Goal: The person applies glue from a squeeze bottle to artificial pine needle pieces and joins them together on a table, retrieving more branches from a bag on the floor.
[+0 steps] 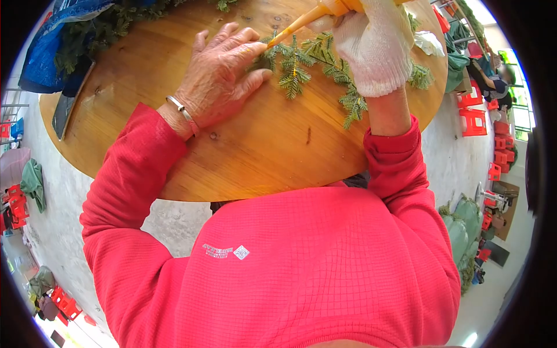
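Note:
My right hand, in a white knit glove, is closed around an orange squeeze bottle with a long tapered nozzle. The nozzle slants down to the left, its tip beside my left index fingertip. My bare left hand lies on the wooden table, fingers apart, with index finger and thumb by the end of a green fir sprig. More of the fir branch spreads under and beside my gloved hand. Part of the bottle is hidden by the glove.
Dark green fir branches and a blue plastic bag lie at the table's far left. A crumpled white cloth or glove rests at the right edge. Red stools, filled green sacks and another person are beyond.

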Demonstrator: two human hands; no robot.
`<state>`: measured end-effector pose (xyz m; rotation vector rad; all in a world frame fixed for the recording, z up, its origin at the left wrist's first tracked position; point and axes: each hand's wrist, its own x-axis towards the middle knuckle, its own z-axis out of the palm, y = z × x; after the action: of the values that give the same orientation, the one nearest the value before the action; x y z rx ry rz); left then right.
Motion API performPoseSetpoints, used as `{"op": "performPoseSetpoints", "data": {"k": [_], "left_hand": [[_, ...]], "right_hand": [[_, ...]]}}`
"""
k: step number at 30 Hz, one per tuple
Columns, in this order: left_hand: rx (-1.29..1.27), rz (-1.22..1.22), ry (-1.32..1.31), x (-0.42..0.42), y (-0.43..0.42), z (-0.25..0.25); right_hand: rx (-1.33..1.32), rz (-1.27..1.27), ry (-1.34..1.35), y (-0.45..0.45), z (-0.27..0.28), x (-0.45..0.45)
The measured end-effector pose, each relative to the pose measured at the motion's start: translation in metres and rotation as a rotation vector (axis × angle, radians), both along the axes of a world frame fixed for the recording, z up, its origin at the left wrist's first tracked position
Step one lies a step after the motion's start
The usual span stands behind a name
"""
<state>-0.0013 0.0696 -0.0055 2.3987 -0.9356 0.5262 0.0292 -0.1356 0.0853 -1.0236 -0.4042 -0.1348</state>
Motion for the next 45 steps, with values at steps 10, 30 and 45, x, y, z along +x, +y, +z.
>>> {"op": "performPoseSetpoints", "data": {"k": [10,30,45], "left_hand": [[0.028,0.043,0.008,-0.006,-0.003,0.005],[0.116,0.218,-0.296,-0.008,0.016,0.033],[0.068,-0.084,0.001,-0.009,0.010,0.021]], "right_hand": [[-0.006,0.034,-0.140,-0.008,-0.005,0.010],[0.035,0.050,-0.084,-0.009,0.000,0.006],[-0.009,0.093,-0.146,0.000,-0.008,0.005]]}}
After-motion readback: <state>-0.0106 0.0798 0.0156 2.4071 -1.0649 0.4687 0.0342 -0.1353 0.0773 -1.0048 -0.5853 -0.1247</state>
